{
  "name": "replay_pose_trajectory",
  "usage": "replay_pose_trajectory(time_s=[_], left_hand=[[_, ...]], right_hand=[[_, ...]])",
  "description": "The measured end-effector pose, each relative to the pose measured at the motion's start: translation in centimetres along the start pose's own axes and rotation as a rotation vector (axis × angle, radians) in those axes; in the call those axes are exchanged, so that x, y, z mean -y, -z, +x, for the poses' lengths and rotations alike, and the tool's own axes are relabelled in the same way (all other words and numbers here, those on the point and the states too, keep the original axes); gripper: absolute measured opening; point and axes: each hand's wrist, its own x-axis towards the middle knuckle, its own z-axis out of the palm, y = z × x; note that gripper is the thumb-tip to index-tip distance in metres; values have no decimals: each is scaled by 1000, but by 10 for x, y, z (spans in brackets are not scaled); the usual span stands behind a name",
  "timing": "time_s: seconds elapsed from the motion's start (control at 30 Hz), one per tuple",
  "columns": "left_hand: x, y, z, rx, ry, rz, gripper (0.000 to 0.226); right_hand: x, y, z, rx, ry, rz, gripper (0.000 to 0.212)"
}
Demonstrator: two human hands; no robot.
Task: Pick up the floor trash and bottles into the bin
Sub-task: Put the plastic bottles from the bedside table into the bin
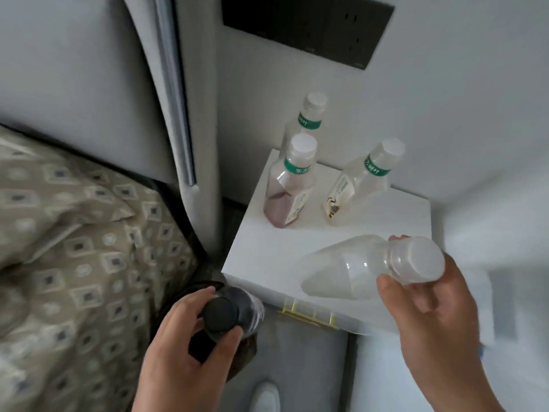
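Note:
My right hand [430, 310] grips a clear empty bottle [356, 266] near its white cap and holds it tilted over the front of a white nightstand [267, 248]. Lower left, my left hand [184, 346] grips a dark bottle with a black cap [225, 315], upright beside the nightstand's front left corner. Three more bottles with white caps and green neck bands stand on the nightstand: one with pinkish liquid at the bottom [289, 185], one nearly empty to its right [361, 182], and one behind [307, 117]. No bin is in view.
A bed with a patterned quilt [74, 248] fills the left side, and its grey padded headboard [166, 84] rises beside the nightstand. A dark socket panel [309, 25] is on the wall above. Grey floor and a white shoe [266, 396] show at the bottom.

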Motion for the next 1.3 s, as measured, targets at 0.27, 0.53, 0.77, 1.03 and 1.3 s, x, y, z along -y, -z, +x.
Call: replay_pose_trajectory(time_s=[0.27,0.53,0.77,1.03,1.3], left_hand=[[71,78,-18,-64,110,116,49],[167,57,-3,-63,240,259,31],[253,3,25,51,360,398,25],[335,-43,56,259,570,578,24],[378,-65,67,267,659,486,29]], right_hand=[[-13,-60,-74,177,24,-30,48],[-109,-133,-83,435,-46,-179,36],[-212,-198,-68,540,16,-378,29],[-305,-269,-49,693,-84,-543,32],[-348,-296,-33,801,-191,-554,26]])
